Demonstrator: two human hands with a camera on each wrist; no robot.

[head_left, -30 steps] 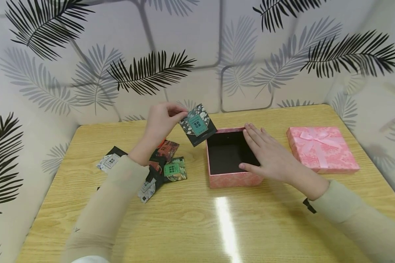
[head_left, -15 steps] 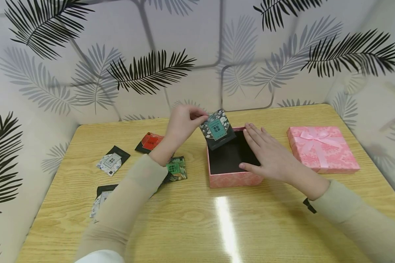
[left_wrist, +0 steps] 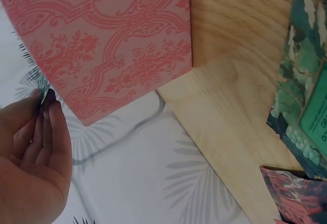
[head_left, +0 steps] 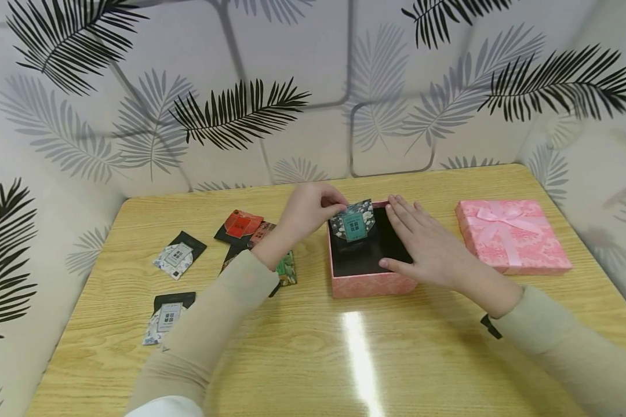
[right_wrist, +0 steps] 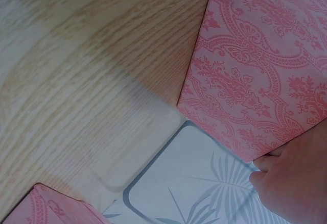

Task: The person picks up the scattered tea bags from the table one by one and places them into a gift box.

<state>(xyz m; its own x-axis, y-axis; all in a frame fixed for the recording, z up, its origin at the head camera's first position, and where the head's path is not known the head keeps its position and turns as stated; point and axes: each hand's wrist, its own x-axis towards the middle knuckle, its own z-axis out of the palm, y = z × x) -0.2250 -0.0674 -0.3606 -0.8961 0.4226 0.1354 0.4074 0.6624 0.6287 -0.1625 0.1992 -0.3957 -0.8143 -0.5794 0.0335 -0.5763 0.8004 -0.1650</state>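
Note:
In the head view a pink patterned box (head_left: 372,285) with a black inside stands uncovered on the table. My left hand (head_left: 313,208) pinches the upper left corner of a dark floral tea sachet (head_left: 356,223) with a teal label. That sachet hangs over the left part of the box opening. My right hand (head_left: 428,246) rests on the box's right rim, its fingers straight. In the left wrist view the thumb and fingers of the left hand (left_wrist: 38,152) meet at the sachet's edge, beside the box wall (left_wrist: 117,45).
A pink lid (head_left: 513,237) with a ribbon bow lies right of the box. Left of it, several sachets overlap, among them a red-labelled sachet (head_left: 240,225) and a green sachet (head_left: 287,269). White floral sachets (head_left: 179,255) lie farther left. A patterned backdrop rises behind the table.
My left hand has carried the teal-labelled sachet rightward and down, from beside the box to over its opening. The right hand has stayed on the rim.

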